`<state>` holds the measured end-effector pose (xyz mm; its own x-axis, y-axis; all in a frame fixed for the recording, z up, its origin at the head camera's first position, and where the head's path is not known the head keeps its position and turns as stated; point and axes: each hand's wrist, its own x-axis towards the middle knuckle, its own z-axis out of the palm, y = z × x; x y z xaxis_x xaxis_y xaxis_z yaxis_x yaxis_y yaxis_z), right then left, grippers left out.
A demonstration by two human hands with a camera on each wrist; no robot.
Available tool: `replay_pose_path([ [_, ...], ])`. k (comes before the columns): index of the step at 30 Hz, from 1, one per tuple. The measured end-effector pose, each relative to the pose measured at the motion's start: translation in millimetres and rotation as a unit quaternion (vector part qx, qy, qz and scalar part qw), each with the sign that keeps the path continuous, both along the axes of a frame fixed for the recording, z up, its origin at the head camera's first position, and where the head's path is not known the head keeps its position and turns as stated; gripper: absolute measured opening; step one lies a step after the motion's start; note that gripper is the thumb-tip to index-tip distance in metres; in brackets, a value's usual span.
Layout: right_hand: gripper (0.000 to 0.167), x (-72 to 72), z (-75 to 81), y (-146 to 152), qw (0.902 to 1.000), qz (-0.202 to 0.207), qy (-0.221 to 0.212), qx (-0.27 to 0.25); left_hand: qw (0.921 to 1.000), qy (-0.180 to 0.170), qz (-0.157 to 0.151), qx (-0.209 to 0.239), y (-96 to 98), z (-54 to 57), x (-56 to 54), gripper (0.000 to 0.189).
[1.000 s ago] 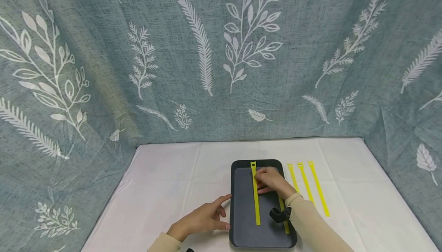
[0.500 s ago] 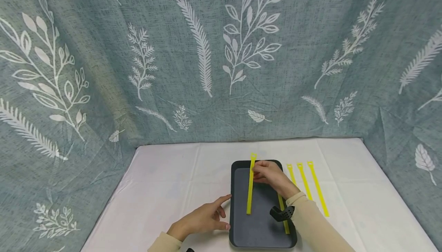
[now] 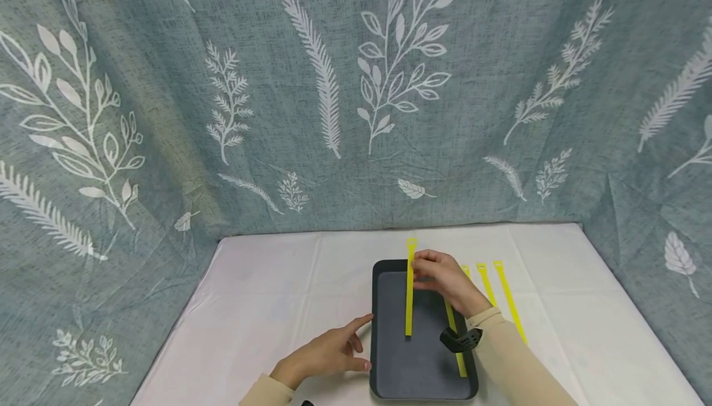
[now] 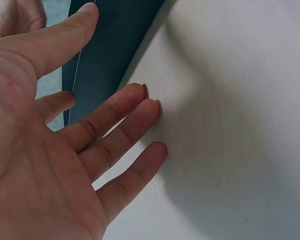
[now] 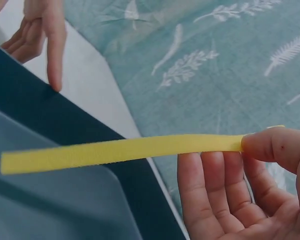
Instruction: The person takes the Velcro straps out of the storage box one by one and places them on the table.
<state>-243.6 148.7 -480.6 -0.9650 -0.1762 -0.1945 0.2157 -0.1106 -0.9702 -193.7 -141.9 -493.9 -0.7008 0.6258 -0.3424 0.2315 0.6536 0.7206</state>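
The right hand (image 3: 442,277) pinches a yellow strap (image 3: 409,310) above the dark tray (image 3: 406,369). The left hand (image 3: 328,350), fingers extended, touches the tray's left edge. Another strap (image 3: 461,364) lies inside; three more straps (image 3: 508,300) lie right of it.

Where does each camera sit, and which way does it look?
Head: on the head, facing forward and down at the tray, table and curtain; left hand and right hand show.
Left wrist: there, facing the tray and table past the left hand; some of the right hand shows.
Right wrist: there, facing the held strip and tray past the right hand; left hand shows too.
Head and right wrist views both show the held strip.
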Motion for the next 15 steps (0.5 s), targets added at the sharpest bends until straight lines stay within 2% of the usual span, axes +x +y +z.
replay_pose_path([
  [15, 0.031, -3.2, 24.0, 31, 0.9994, -0.032, 0.015, 0.005, 1.0000, 0.005, -0.005, -0.002, 0.1, 1.3, 1.3, 0.085],
])
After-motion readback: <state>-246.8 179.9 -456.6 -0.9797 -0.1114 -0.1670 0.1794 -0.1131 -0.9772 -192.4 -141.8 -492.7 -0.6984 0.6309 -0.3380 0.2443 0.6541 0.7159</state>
